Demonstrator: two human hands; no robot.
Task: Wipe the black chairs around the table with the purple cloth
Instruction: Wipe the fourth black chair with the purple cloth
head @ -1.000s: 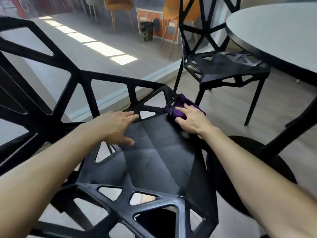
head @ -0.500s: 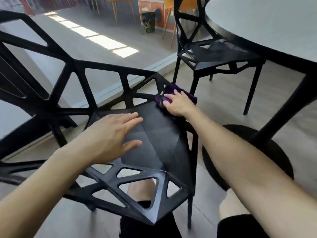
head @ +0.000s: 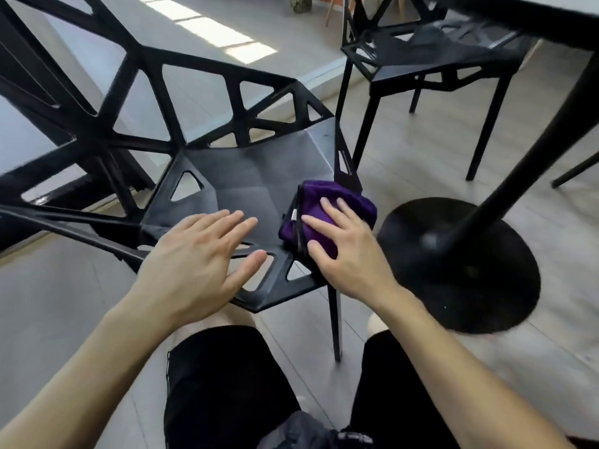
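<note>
The right hand [head: 343, 254] lies flat on the purple cloth [head: 316, 192], fingers straight and spread, pressing it down rather than gripping it. That suits a wiping stroke, since a broad palm keeps the whole pad in contact. The cloth sits bunched at the right front corner of the near black chair [head: 256, 183], hanging a little over the seat's edge, so I judge the rim is the part being cleaned. The left hand [head: 197, 254] is also open, fingers extended, holding nothing. It seems to rest on the seat's front edge, most likely to steady the chair against the push. A second black chair [head: 431, 56] stands beside the table [head: 518, 11], its turn probably next
</note>
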